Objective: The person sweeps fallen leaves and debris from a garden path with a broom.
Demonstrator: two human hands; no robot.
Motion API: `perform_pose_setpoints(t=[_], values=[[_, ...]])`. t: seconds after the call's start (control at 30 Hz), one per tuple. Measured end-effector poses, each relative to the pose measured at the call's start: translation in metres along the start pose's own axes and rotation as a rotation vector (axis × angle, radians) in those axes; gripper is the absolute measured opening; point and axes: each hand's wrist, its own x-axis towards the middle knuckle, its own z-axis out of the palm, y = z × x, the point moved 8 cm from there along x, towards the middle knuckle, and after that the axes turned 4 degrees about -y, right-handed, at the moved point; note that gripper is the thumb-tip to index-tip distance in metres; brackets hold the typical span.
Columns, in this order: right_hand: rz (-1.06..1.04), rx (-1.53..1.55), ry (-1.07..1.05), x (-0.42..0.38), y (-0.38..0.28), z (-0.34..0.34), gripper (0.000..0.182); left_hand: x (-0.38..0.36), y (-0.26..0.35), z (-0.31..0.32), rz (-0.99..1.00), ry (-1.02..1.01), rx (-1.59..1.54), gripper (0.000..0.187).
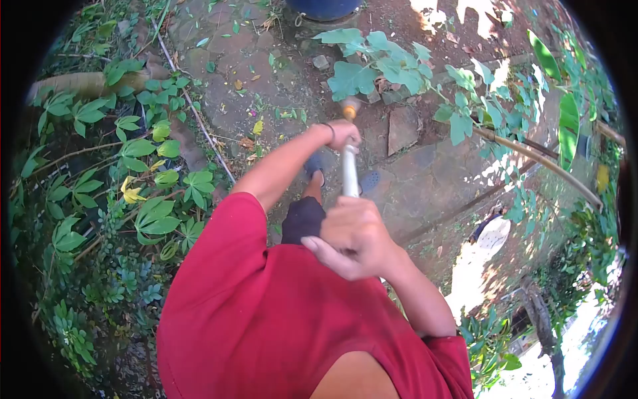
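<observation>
A white pole [349, 174], seen nearly end-on, runs down and away from my chest. My left hand [344, 133] is wrapped round it lower down, at the end of an outstretched arm with a dark band at the wrist. Closer to my chest, my right hand [355, 233] is closed round its upper part, thumb out to the left. Just past my left hand, an orange piece [349, 112] shows on the pole. What lies beyond that is blurred and partly behind large green leaves [382, 66].
Under my feet is a stone-paved path [259, 73] with scattered leaves. Dense plants [153, 219] crowd the left. A dark blue container [323, 6] stands ahead at the top edge. On the right are a long slanting stick [538, 158] and a pale oval object [493, 234].
</observation>
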Motion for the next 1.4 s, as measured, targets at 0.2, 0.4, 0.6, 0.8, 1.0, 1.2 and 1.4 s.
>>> perform_pose_setpoints(t=[0.2,0.4,0.6,0.8,1.0,1.2,1.4], values=[[-0.185,0.262,0.012,0.035,0.010,0.038,0.043,-0.136,-0.067,-0.074,-0.249,0.182,0.183,0.024],[-0.146,0.090,-0.185,0.029,-0.041,-0.012,0.042,-0.142,-0.014,-0.093,-0.285,0.439,0.024,0.025],[0.027,0.049,-0.288,0.050,-0.073,0.055,0.041,-0.085,0.047,-0.020,0.041,0.232,-0.139,0.029],[-0.094,0.154,-0.091,0.068,-0.024,0.086,0.041,-0.205,-0.062,-0.047,-0.363,-0.005,0.104,0.013],[-0.278,0.196,-0.108,0.049,-0.051,0.071,0.044,-0.241,-0.028,-0.121,-0.365,0.505,0.241,0.020],[0.120,0.112,-0.307,0.058,-0.115,0.028,0.043,-0.119,0.070,-0.005,-0.020,0.385,-0.223,0.014],[0.180,0.132,-0.215,0.054,-0.073,0.090,0.045,-0.139,0.061,0.055,-0.080,-0.111,-0.191,0.018]])
